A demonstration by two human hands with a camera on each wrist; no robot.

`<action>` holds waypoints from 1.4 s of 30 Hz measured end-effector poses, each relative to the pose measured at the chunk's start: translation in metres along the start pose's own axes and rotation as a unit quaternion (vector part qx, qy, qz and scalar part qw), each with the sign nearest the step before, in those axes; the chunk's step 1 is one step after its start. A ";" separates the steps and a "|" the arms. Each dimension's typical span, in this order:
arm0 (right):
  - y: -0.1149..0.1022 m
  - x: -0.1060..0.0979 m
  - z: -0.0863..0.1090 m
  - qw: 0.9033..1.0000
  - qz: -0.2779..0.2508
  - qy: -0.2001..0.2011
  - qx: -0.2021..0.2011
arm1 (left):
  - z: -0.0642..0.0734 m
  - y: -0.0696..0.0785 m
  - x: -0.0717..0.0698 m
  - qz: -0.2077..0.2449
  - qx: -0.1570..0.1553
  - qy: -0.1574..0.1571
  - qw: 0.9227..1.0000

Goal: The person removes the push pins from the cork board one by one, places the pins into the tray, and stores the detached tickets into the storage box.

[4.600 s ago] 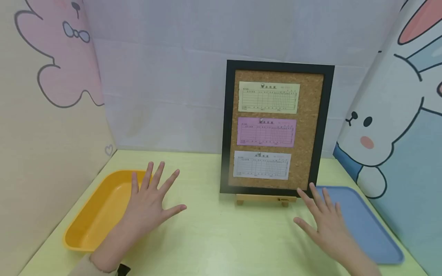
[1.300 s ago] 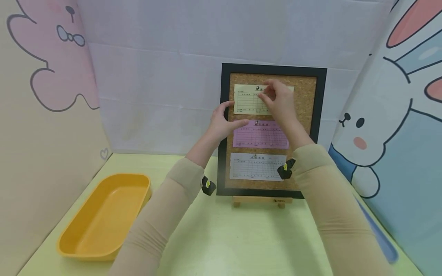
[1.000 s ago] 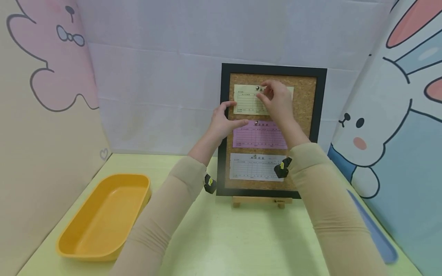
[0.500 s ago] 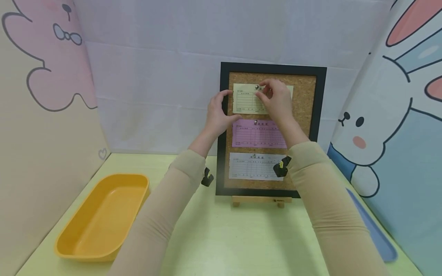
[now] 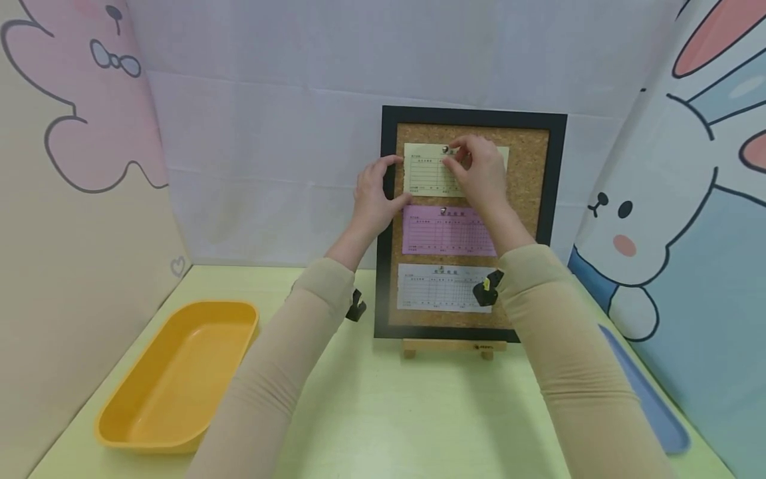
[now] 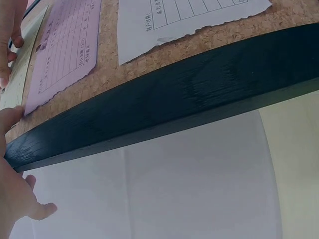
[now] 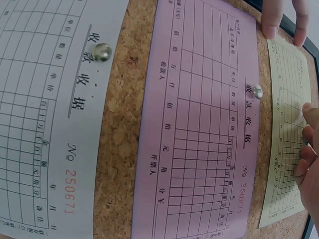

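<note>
A black-framed cork board (image 5: 526, 199) stands upright with three printed receipt slips pinned to it: yellow (image 5: 425, 174), purple (image 5: 449, 231) and white (image 5: 443, 288). Each bears a round metallic pushpin near its top; the purple slip's pushpin (image 7: 257, 91) shows clearly in the right wrist view. My right hand (image 5: 481, 176) has thumb and index finger around the top pushpin (image 5: 445, 150), covering part of the yellow slip. My left hand (image 5: 374, 199) rests at the frame's left side, index fingertip and thumb spread beside the yellow slip, other fingers outside the edge.
A small wooden easel (image 5: 455, 345) supports the board on the pale yellow-green table. An orange-yellow tray (image 5: 179, 372) lies at the left. At the right, a blue tray (image 5: 643, 392) is partly hidden by the right sleeve. A white cloth hangs behind.
Both hands have risen from above the table to the board. Lately the left hand slid slightly up and left along the frame, while the right fingertips drew in to the top pin.
</note>
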State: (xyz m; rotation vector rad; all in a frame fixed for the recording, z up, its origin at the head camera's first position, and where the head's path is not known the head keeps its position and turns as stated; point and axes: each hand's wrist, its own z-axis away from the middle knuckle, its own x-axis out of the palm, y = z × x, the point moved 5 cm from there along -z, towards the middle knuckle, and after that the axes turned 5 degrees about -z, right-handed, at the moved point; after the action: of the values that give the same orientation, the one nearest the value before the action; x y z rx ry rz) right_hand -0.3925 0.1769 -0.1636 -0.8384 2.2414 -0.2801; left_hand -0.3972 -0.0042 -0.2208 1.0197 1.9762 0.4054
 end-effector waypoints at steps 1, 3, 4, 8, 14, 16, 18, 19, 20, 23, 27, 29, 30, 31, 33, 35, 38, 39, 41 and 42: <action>0.000 0.000 0.000 1.000 0.003 -0.001 0.001 | 0.000 -0.001 0.000 0.000 0.002 0.005 1.000; 0.000 0.001 0.000 1.000 0.006 -0.001 0.002 | 0.000 -0.001 0.001 -0.002 0.008 0.015 1.000; 0.000 0.001 0.000 1.000 0.006 -0.001 0.002 | 0.000 -0.002 0.001 -0.004 0.009 0.017 1.000; 0.000 0.002 0.000 1.000 0.005 0.000 0.001 | 0.000 -0.003 0.001 -0.021 0.015 0.019 0.999; 0.000 0.003 0.001 1.000 0.008 0.002 0.001 | -0.009 0.001 -0.003 -0.074 0.008 -0.036 0.997; 0.000 0.002 0.001 1.000 0.009 0.002 0.000 | -0.013 0.003 -0.004 -0.082 -0.006 -0.064 0.995; 0.001 0.002 0.001 1.000 0.010 0.001 0.000 | -0.017 0.006 -0.005 -0.083 -0.021 -0.089 0.992; 0.001 0.001 0.001 1.000 0.012 0.001 0.000 | -0.019 0.007 -0.004 -0.079 -0.030 -0.100 0.991; 0.001 0.001 0.001 1.000 0.012 0.000 0.001 | -0.020 0.007 -0.004 -0.075 -0.039 -0.110 0.990; 0.002 0.001 0.000 1.000 0.012 0.000 0.001 | -0.023 0.009 -0.003 -0.061 -0.057 -0.126 0.988; 0.001 0.002 -0.001 1.000 0.012 0.002 -0.001 | -0.023 0.009 -0.003 -0.041 -0.071 -0.130 0.988; 0.000 0.002 -0.001 1.000 0.012 0.002 0.000 | -0.023 0.009 -0.003 -0.033 -0.073 -0.129 0.988; 0.000 0.002 -0.001 1.000 0.013 0.002 0.001 | -0.022 0.008 -0.002 -0.029 -0.073 -0.129 0.989; 0.000 0.002 -0.001 1.000 0.012 0.002 0.002 | -0.022 0.008 -0.002 -0.024 -0.073 -0.128 0.989; -0.001 0.002 -0.001 1.000 0.014 0.001 0.006 | -0.020 0.007 -0.001 -0.011 -0.075 -0.127 0.989; -0.001 0.002 -0.001 1.000 0.018 0.000 0.010 | -0.019 0.005 -0.001 0.001 -0.079 -0.124 0.989; -0.002 0.002 -0.002 1.000 0.024 0.002 0.015 | -0.017 0.003 0.001 0.017 -0.081 -0.115 0.990; -0.002 0.002 -0.002 1.000 0.025 0.003 0.016 | -0.017 0.003 0.001 0.020 -0.080 -0.110 0.991; -0.003 0.002 -0.003 0.999 0.027 0.007 0.017 | -0.016 0.002 0.001 0.029 -0.074 -0.097 0.992; -0.003 0.002 -0.003 0.999 0.028 0.009 0.018 | -0.016 0.003 0.002 0.034 -0.068 -0.089 0.993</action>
State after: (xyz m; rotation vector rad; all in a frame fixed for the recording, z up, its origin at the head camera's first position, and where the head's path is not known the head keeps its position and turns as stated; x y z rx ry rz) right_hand -0.3939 0.1732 -0.1612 -0.7561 2.2657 -0.3015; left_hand -0.4090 0.0002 -0.2111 1.0020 1.7359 0.4632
